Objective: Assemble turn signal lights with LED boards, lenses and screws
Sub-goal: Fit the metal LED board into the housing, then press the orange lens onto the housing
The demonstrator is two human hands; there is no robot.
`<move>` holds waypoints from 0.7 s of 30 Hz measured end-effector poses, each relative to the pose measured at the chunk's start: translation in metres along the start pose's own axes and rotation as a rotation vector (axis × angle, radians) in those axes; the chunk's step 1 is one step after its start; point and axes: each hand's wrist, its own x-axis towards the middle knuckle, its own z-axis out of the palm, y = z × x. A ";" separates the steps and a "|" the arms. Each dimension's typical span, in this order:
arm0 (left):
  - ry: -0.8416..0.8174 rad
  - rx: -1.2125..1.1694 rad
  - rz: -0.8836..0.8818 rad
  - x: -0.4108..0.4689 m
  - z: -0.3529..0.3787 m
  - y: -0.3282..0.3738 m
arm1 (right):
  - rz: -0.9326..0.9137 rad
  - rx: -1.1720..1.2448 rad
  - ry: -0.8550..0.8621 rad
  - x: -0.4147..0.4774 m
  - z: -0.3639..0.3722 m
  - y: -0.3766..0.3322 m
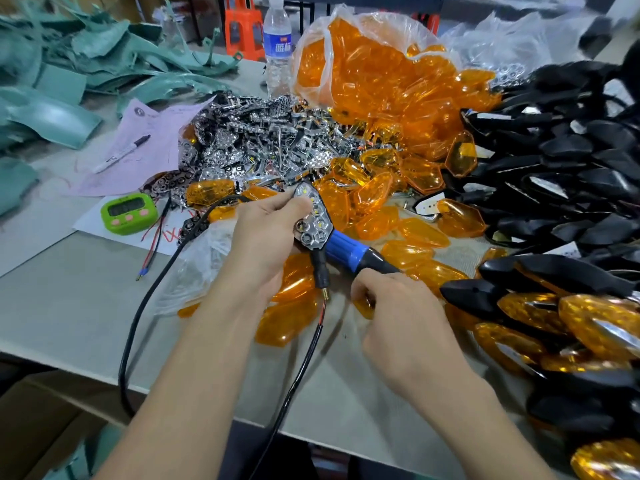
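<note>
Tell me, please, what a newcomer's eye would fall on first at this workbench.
Most striking is the orange: a clear bag of orange lenses at the back of the table, with more spilled across the middle. A pile of black housings fills the right side, and a glittering heap of chrome parts lies behind the hands. In front, the left hand holds an unlensed light, and the right hand holds a blue-handled tool to it.
</note>
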 end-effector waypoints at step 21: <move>-0.074 -0.171 -0.257 0.005 0.032 0.023 | 0.338 1.065 0.562 0.066 -0.013 -0.013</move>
